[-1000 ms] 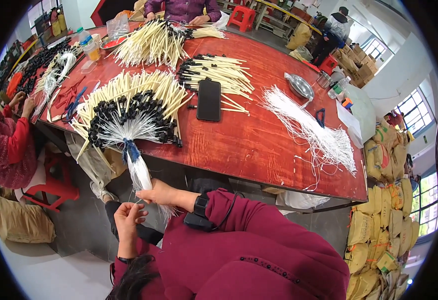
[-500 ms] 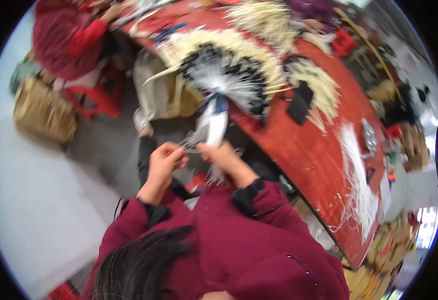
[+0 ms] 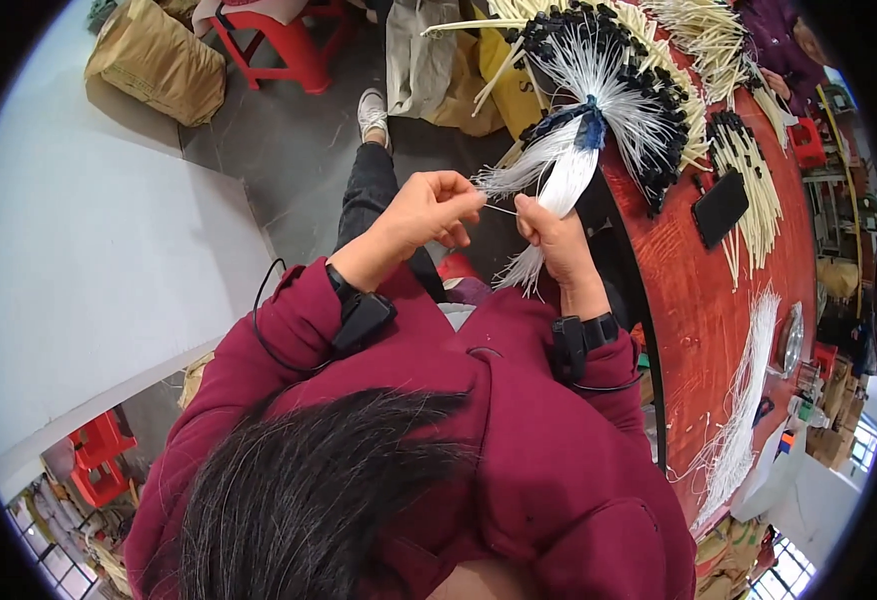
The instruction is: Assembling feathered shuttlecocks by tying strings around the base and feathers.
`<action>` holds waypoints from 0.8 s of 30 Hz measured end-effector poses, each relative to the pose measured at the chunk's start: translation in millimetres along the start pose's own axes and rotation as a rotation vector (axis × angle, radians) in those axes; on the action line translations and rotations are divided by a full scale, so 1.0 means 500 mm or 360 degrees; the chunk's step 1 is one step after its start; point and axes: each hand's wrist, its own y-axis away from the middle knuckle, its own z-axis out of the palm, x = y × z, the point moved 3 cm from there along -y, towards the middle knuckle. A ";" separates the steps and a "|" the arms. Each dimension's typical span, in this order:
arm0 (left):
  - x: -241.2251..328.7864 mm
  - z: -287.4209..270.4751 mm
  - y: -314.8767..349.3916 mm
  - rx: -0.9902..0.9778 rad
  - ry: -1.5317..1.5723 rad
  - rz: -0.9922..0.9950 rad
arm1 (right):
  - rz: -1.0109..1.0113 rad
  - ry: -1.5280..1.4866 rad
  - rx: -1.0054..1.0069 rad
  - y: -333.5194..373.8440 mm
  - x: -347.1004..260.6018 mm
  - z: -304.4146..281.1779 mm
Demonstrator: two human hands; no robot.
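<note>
A thick bundle of white cords (image 3: 571,182) hangs off the table edge, bound with a blue cloth band (image 3: 591,126). Beyond the band the cords fan out to many cream rods with black ends (image 3: 674,115). My right hand (image 3: 557,238) is closed around the lower part of the bundle, loose ends hanging below it. My left hand (image 3: 427,212) pinches the end of a thin white cord (image 3: 501,209), which runs taut across to my right thumb. Another frayed tuft of cords (image 3: 524,170) hangs just past my left fingertips.
On the red table (image 3: 694,360) lie a black phone (image 3: 721,209), a smaller group of rods (image 3: 754,190) and a long heap of white cords (image 3: 744,420). A red stool (image 3: 284,50) and brown sack (image 3: 157,62) stand at the far left. Another person (image 3: 787,45) sits across the table.
The view has swung, so the table and bundle appear farther right. My left hand still pinches a cord and my right hand still grips the bundle; both hands stay close together.
</note>
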 end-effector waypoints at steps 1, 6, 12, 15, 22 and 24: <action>-0.005 -0.004 -0.002 0.0001 0.0002 -0.0004 | 0.0004 -0.0001 -0.0001 0.001 -0.002 0.001; -0.043 -0.029 -0.017 -0.0026 0.0196 -0.0136 | -0.0003 0.0036 -0.0027 0.001 -0.008 -0.004; -0.026 -0.027 0.002 0.0179 0.0742 -0.0352 | 0.0007 0.0035 -0.0054 -0.002 -0.007 -0.009; -0.016 -0.029 0.009 0.0184 0.0653 -0.0310 | 0.0013 0.0035 -0.0063 -0.001 -0.006 -0.010; -0.048 -0.045 0.000 0.0038 0.0381 -0.0174 | 0.0002 -0.0007 -0.0107 -0.005 -0.002 -0.010; -0.053 -0.047 -0.003 -0.0017 0.0337 -0.0168 | 0.0001 0.0019 -0.0098 -0.005 0.000 -0.011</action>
